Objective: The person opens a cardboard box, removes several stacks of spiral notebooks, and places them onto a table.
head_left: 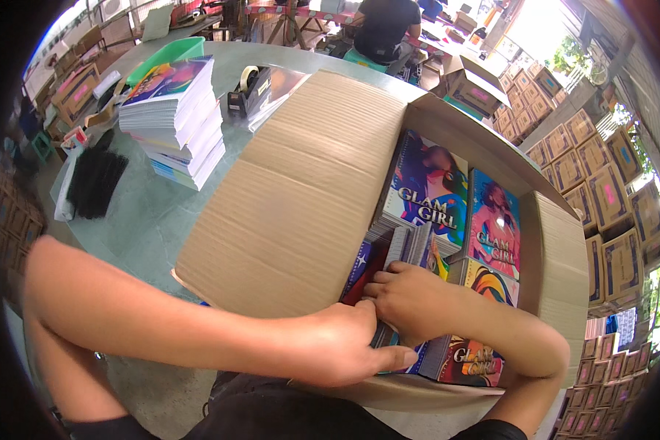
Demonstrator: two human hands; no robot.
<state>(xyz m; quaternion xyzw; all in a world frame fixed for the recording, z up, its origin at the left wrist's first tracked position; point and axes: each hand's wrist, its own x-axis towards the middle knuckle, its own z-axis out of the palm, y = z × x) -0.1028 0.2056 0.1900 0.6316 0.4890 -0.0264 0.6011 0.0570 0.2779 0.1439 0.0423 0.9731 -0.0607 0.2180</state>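
Here, the left hand [348, 343] reaches rightward from a sharply bent elbow, thumb extended, fingers hidden; I cannot tell whether it grips anything. Just beyond, the right hand [412, 297], forearm angled inward, curls narrowly among notebooks [429, 192] inside the cardboard box [293, 191]. Farther off, a book stack [187, 128] stands on the counter [150, 238].

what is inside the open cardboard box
Stacks of booklets with colourful covers stand inside the box. The left hand and right hand cover some of its near contents, and whatever lies beneath the stacks is hidden.
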